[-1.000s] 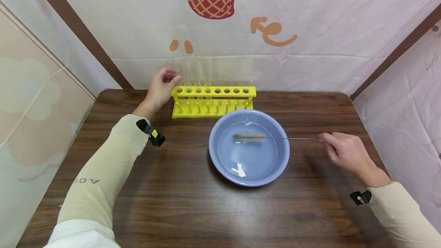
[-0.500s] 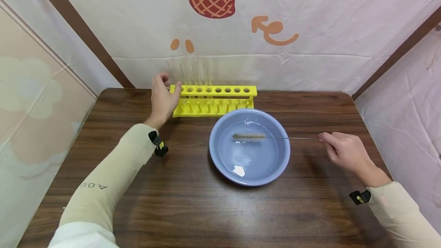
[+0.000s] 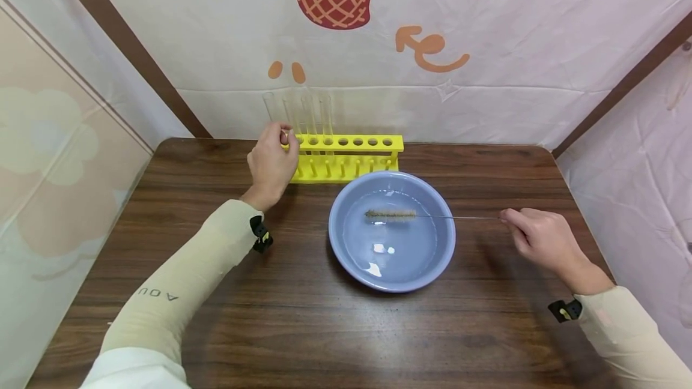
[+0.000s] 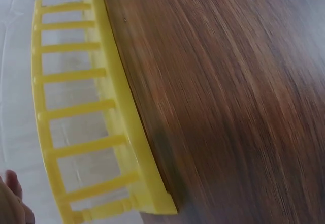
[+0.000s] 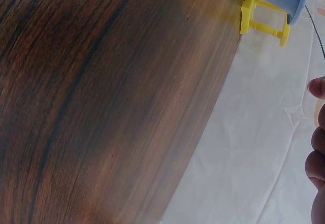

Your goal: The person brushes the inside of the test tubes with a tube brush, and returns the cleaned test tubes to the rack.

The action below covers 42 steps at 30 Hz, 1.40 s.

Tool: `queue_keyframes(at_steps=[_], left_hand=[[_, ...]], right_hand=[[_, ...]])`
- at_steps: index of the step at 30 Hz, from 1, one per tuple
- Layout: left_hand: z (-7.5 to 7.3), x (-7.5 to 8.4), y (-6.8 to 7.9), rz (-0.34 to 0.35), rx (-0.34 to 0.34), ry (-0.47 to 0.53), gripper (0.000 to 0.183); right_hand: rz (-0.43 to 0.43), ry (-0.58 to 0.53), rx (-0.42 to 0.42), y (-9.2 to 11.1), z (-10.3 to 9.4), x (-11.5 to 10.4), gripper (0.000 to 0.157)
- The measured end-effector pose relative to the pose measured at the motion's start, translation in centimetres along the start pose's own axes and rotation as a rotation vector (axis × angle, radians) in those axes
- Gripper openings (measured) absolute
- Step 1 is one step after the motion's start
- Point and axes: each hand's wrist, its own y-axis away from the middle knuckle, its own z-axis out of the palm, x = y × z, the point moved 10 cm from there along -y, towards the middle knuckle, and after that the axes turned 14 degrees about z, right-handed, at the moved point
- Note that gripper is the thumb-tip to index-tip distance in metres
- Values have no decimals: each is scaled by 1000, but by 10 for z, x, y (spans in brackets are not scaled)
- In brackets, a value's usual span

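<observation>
Clear tubes point(image 3: 326, 114) poke up at the left end of the yellow rack point(image 3: 350, 148). They look light and easy to break: pinch gently near the top. I can't tell if the left hand point(image 3: 273, 161), beside them, holds one. The right hand point(image 3: 545, 239) pinches the brush point(image 3: 390, 215).

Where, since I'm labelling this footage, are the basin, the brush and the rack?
Basin point(image 3: 400, 277), head view: inner front wall.
Brush point(image 3: 390, 215), head view: bristles.
Rack point(image 3: 351, 148), head view: upper bar's front edge.

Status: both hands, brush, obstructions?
Right hand holds brush over basin. Left hand at left end of yellow rack, by test tubes; grip unclear. Nothing seen blocking brush.
</observation>
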Motion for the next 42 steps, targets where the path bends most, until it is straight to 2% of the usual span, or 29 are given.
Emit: queue_keyframes(at_steps=[4,9,11,18,24,32,42], left_hand=[[6,-3,1,-61,-57,-20,29],[17,-8,2,-104,-174,-74,37],[19,-7,0,-85,-203,-106,40],[16,6,-15,52,-238,-297,37],[19,9,-22,47,-319,-379,43],[21,4,-21,30,-330,-391,43],[21,6,-24,34,-276,-325,41]], right_hand=[[-6,3,1,0,0,-2,47],[-4,5,-2,0,-1,-3,48],[-4,6,-3,0,0,-3,48],[-7,-2,-3,-1,0,-4,47],[-10,-12,-5,-2,0,-4,46],[-10,3,-11,-1,1,-4,47],[-8,23,-20,1,1,-4,49]])
